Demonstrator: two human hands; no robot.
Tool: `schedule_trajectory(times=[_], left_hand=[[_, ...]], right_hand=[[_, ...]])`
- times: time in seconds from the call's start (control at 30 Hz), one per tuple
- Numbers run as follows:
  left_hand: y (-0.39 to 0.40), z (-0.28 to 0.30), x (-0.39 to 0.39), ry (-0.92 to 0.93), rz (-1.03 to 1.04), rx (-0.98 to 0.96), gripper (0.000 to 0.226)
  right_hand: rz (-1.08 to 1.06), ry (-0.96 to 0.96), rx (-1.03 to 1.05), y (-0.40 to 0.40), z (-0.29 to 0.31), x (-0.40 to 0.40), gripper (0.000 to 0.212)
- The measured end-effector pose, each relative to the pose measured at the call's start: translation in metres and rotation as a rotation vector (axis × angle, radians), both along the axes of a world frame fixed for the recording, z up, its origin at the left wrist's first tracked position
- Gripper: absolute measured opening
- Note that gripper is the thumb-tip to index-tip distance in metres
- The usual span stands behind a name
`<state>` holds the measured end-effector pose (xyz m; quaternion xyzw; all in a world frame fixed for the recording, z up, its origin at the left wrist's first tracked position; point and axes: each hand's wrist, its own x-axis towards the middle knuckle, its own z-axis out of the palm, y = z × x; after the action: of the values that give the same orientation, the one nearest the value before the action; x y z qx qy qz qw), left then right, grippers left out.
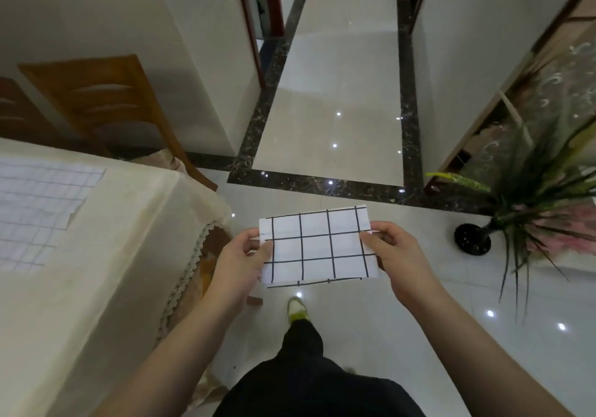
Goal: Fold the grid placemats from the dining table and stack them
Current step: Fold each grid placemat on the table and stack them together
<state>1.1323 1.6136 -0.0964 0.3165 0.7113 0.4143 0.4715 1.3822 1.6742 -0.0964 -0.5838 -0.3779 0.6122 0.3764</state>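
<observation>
Both hands — left hand (240, 257), right hand (392, 250) — pinch a folded grid placemat (317, 245) in their fingers; stacking looks next — toward the tabletop (122, 239) at nine o'clock.

Dim indoor light, wide-angle view with bent edges

Small ceiling lights glare as white dots on the glossy floor (332, 119). The table (106, 255) on the left looks soft and washed out, perhaps slightly blurred. Walls and door frames curve toward the corners. The placemat (317, 245) is sharp and evenly lit; shadows are faint.
</observation>
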Motion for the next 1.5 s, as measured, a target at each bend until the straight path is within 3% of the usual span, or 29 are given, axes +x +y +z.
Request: schedule_trajectory(times=[0.4, 0.77, 1.2, 1.5], left_hand=[[0.115, -0.011, -0.104, -0.069, 0.171, 0.033, 0.023], [0.186, -0.02, -0.15, -0.056, 0.32, 0.044, 0.018], [0.259, -0.042, -0.183, -0.049, 0.73, -0.068, 0.016], [0.27, -0.044, -0.2, -0.1, 1.037, -0.065, 0.016]], right_hand=[[0.217, -0.117, 0.022, 0.143, 0.011, -0.108, 0.021], [0.371, -0.113, -0.05, 0.244, 0.006, -0.173, 0.017], [0.845, -0.192, -0.028, 0.41, -0.03, -0.28, 0.014], [1.093, -0.186, -0.045, 0.453, -0.043, -0.365, 0.019]])
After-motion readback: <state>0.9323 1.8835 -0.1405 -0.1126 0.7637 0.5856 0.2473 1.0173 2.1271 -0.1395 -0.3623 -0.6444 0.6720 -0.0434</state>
